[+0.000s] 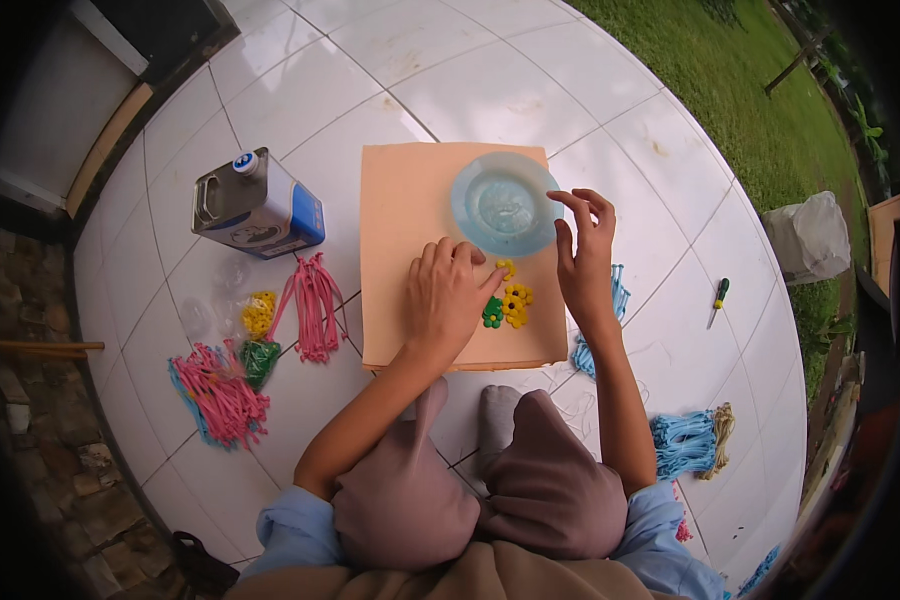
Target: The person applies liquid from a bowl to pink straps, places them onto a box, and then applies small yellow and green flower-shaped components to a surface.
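Observation:
A square peach-coloured board (395, 200) lies on the floor before my knees. My left hand (445, 300) rests on it, palm down with bent fingers; its thumb reaches out beside a small yellow flower-shaped piece (506, 268). Just below are more yellow flower pieces (516, 300) and a green one (492, 314). A pale blue translucent bowl (465, 215) stands at the board's far right. Next to its right rim my right hand (590, 245) is raised, thumb and index finger apart, with nothing visible between them. I cannot tell whether the left thumb touches the yellow piece.
Left of the board stand a metal can (260, 215), pink cord bundles (315, 310), and bags of yellow (259, 315) and green pieces (258, 362). To the right are light blue bundles (682, 445) and a screwdriver (720, 295) on white tiles. Grass (690, 60) borders the floor.

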### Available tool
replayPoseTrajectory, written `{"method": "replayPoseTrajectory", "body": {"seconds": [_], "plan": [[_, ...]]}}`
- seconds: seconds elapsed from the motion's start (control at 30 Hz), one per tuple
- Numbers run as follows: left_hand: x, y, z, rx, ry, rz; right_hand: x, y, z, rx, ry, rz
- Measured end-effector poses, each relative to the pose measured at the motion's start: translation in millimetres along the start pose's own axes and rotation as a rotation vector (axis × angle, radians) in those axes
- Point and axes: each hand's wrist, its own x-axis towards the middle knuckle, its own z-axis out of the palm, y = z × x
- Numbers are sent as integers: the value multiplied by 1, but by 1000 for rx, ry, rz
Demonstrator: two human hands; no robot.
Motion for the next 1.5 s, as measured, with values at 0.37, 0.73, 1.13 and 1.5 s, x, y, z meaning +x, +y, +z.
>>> {"method": "replayPoseTrajectory", "body": {"seconds": [0.37, 0.73, 1.13, 1.5], "plan": [[6, 4, -6, -229, -69, -81, 7, 8, 19, -394, -62, -260], [18, -41, -22, -1044, -132, -399, 7, -3, 18, -518, -119, -267], [22, -36, -33, -1220, -87, -488, -17, -56, 23, -399, -18, -426], [19, -48, -38, -888, -34, -450, -14, -56, 18, -320, 30, -422]]}}
